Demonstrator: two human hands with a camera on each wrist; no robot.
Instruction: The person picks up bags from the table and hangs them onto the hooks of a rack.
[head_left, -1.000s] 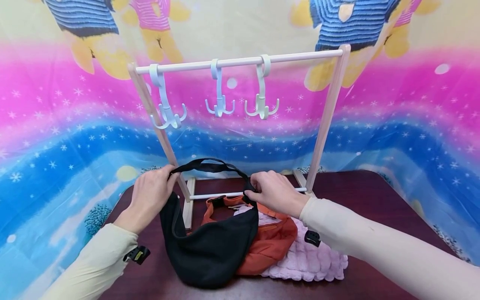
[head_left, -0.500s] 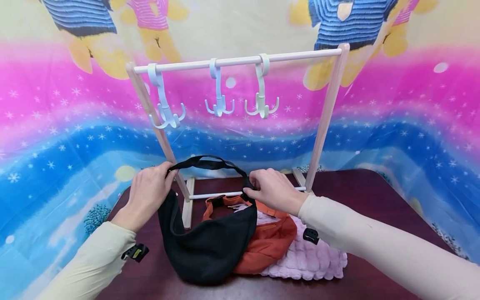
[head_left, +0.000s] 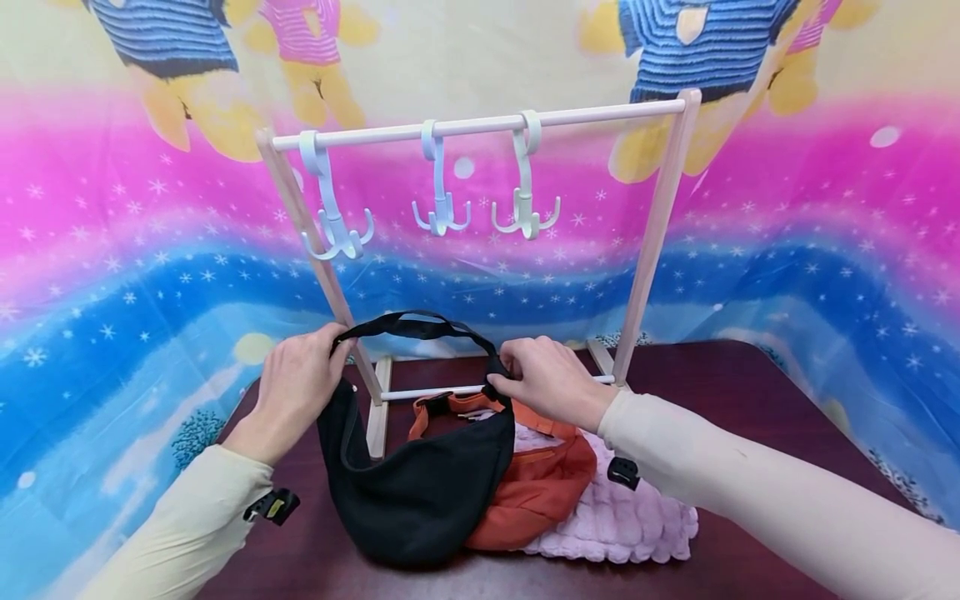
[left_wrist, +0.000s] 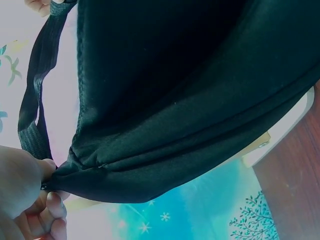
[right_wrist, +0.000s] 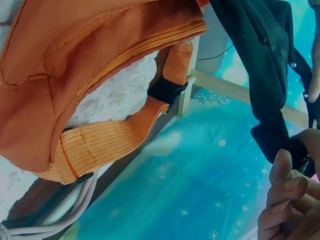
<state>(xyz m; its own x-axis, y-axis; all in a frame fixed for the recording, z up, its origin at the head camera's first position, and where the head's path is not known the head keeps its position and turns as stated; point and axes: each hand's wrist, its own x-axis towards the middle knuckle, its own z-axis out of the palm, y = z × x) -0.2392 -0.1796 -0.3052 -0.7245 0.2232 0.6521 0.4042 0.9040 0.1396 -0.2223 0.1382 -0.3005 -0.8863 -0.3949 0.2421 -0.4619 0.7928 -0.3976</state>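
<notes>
A black sling bag [head_left: 420,500] hangs between both hands, its strap [head_left: 420,327] arching up behind it. My left hand [head_left: 296,387] pinches the left end where bag and strap meet; the left wrist view shows thumb and fingers closed on that gathered black corner [left_wrist: 82,172]. At the other end, my right hand [head_left: 551,379] grips the strap close to the bag's right corner. Behind the black bag lies an orange waist bag [head_left: 540,492], partly covered by it. Its zipper, webbing strap [right_wrist: 107,145] and black buckle [right_wrist: 167,93] show in the right wrist view.
A pink plush item [head_left: 645,525] lies under the orange bag on the dark red table [head_left: 720,400]. Behind stands a wooden rack [head_left: 652,242] with three pale hooks on its top bar: left [head_left: 333,208], middle [head_left: 440,192] and right [head_left: 525,192]. A printed cloth backdrop surrounds the table.
Both hands and the black bag have risen very slightly since one second ago. The grips look the same, and the other things stay in place.
</notes>
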